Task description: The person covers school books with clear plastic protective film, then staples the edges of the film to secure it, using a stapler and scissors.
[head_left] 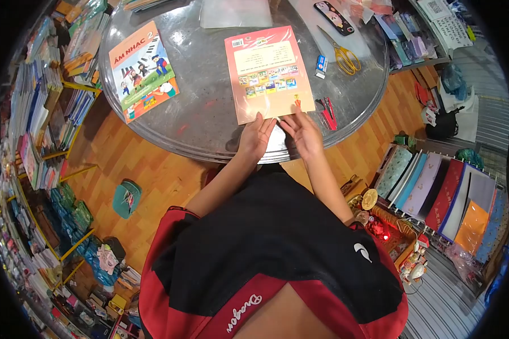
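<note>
A pink book (268, 62) lies on the round metal table (201, 127), its barcode and rows of small pictures facing up. At its near edge, my left hand (255, 137) has its palm turned partly up and its fingers stretched out by the left corner. My right hand (303, 135) is beside the right corner, fingers apart. Both hands look open; whether the fingertips press on the cover I cannot tell. A red stapler (327, 114) lies just right of my right hand.
Left on the table is a music book (144, 72). Scissors (345, 58), a small blue-and-white box (321, 66) and a phone (333, 18) lie at the right, clear plastic sheets (234, 14) at the back. Book shelves (45, 107) stand left; a teal bin (126, 198) sits on the floor.
</note>
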### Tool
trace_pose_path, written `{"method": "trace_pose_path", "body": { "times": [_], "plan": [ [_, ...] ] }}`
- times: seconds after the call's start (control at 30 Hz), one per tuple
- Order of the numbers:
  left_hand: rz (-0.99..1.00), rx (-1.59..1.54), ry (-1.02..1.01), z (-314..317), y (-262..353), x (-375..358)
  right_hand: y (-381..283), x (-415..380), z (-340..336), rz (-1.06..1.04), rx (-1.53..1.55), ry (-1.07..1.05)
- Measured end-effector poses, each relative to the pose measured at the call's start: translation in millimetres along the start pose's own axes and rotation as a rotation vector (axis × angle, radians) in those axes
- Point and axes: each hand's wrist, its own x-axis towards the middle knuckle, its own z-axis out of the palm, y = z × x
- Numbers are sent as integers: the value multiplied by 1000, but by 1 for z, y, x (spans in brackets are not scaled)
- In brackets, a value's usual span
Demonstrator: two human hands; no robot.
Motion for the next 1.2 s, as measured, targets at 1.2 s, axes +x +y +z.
{"method": "trace_pose_path", "body": {
  "times": [1.2],
  "plan": [
    [-40,21,-130,-7,-2,5,-32,66,-71,-724,-1567,560]
  ]
}}
